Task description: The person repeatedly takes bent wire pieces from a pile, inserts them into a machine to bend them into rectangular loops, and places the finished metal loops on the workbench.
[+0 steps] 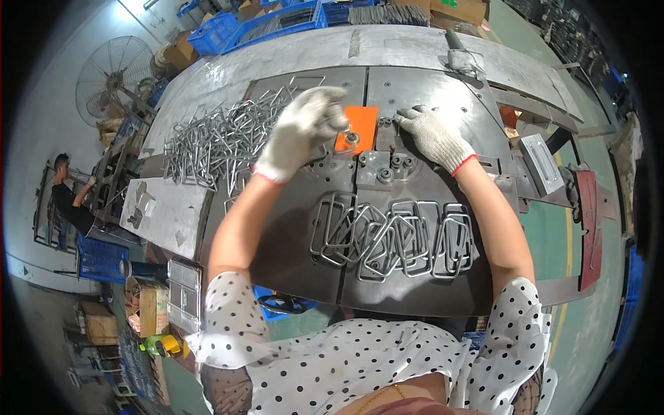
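My left hand (304, 131), in a white knitted glove, is raised beside an orange plate (365, 121) on the bending fixture, its fingers curled together. Bent metal wire shows near its fingertips, but whether the hand grips it is hidden. Fingers outstretched, my gloved right hand (436, 135) lies palm down at the right side of the fixture, fingertips by a small metal block (385, 131). Between the hands sit a round roller (352, 139) and a bolted steel block (375, 168). Nearer to me, several bent wire frames (391, 238) lie overlapping on the steel table.
A large tangled heap of wire pieces (221, 142) covers the table's left. Blue crates (277, 28) stand along the back. A handled tool (463, 59) with a cable rests at the back right. A floor fan (114, 79) and another person (72, 197) are far left.
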The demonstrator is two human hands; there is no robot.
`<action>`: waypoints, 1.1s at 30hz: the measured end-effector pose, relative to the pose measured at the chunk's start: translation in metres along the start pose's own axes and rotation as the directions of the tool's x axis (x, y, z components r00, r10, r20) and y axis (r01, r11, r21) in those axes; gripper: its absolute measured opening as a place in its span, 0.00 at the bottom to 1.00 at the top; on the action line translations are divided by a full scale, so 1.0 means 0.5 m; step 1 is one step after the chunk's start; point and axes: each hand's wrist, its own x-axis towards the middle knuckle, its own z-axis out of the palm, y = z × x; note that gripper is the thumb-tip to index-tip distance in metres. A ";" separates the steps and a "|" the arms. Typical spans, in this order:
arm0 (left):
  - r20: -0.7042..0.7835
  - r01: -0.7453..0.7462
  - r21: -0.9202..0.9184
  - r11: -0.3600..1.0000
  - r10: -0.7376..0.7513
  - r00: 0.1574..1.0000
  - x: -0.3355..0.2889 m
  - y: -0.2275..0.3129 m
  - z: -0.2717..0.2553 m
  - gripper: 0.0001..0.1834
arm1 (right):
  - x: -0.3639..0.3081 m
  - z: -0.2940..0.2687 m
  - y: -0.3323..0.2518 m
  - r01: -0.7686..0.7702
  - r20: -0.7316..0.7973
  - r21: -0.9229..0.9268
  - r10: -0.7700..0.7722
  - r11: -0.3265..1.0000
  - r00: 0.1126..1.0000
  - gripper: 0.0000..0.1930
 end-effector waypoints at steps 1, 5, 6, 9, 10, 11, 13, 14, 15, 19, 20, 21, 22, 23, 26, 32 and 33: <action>0.009 -0.002 -0.002 1.000 0.002 1.000 0.029 -0.018 0.024 0.20 | -0.002 0.011 0.007 0.000 -0.019 0.020 0.000 1.000 1.000 0.22; 0.273 0.200 -0.251 0.947 -0.129 0.953 0.096 -0.082 0.088 0.17 | 0.002 0.034 0.016 0.060 -0.129 0.008 -0.058 0.998 0.990 0.20; 0.317 0.212 -0.315 0.925 -0.108 0.942 0.104 -0.108 0.095 0.16 | 0.003 0.034 0.019 0.059 -0.128 0.007 -0.057 0.998 0.990 0.20; 0.324 0.196 -0.322 0.926 -0.087 0.942 0.088 -0.111 0.107 0.15 | 0.006 0.012 0.004 0.048 -0.055 -0.005 -0.048 0.999 0.997 0.20; 0.326 0.200 -0.323 0.925 -0.090 0.941 0.089 -0.112 0.108 0.15 | 0.003 -0.003 -0.001 0.031 -0.036 -0.010 -0.031 0.999 0.999 0.20; 0.338 0.190 -0.303 0.934 -0.081 0.937 0.089 -0.113 0.108 0.15 | 0.002 -0.009 -0.004 0.015 -0.017 -0.014 -0.015 1.000 1.000 0.19; 0.355 0.183 -0.285 0.941 -0.073 0.932 0.090 -0.111 0.110 0.15 | -0.001 0.013 0.006 0.029 -0.074 0.014 -0.028 0.999 0.997 0.20; 0.336 0.188 -0.272 0.944 -0.090 0.937 0.091 -0.107 0.111 0.15 | -0.003 0.023 0.013 0.045 -0.133 0.038 -0.040 0.998 0.990 0.20; 0.318 0.193 -0.259 0.947 -0.105 0.942 0.092 -0.105 0.112 0.15 | -0.005 0.032 0.021 0.040 -0.129 0.036 -0.035 0.999 0.991 0.20; 0.320 0.208 -0.333 0.919 -0.098 0.942 0.088 -0.117 0.097 0.15 | 0.005 0.035 0.014 0.055 -0.148 0.082 -0.043 0.995 0.988 0.20; 0.349 0.213 -0.315 0.925 -0.096 0.932 0.083 -0.113 0.110 0.15 | 0.005 0.033 0.013 0.044 -0.130 0.106 -0.030 0.993 0.991 0.20; 0.378 0.218 -0.296 0.930 -0.095 0.921 0.081 -0.110 0.120 0.16 | 0.004 0.031 0.013 0.044 -0.129 0.104 -0.030 0.994 0.991 0.20; 0.375 0.216 -0.295 0.931 -0.095 0.922 0.082 -0.114 0.118 0.16 | 0.004 0.016 0.004 0.016 -0.088 0.103 -0.007 0.995 0.996 0.20; 0.368 0.208 -0.335 0.919 -0.076 0.927 0.086 -0.120 0.115 0.16 | 0.005 0.007 -0.003 -0.012 -0.048 0.101 0.017 0.995 0.999 0.19; 0.360 0.189 -0.372 0.909 -0.047 0.932 0.095 -0.123 0.124 0.16 | 0.001 0.009 0.005 0.008 -0.056 0.103 -0.002 0.995 0.998 0.20; 0.353 0.184 -0.368 0.911 -0.046 0.934 0.087 -0.122 0.126 0.16 | 0.001 0.015 0.010 0.012 -0.063 0.115 -0.005 0.993 0.998 0.19; 0.354 0.190 -0.356 0.915 -0.056 0.934 0.083 -0.119 0.124 0.16 | 0.000 0.016 0.009 0.010 -0.063 0.113 -0.003 0.994 0.998 0.19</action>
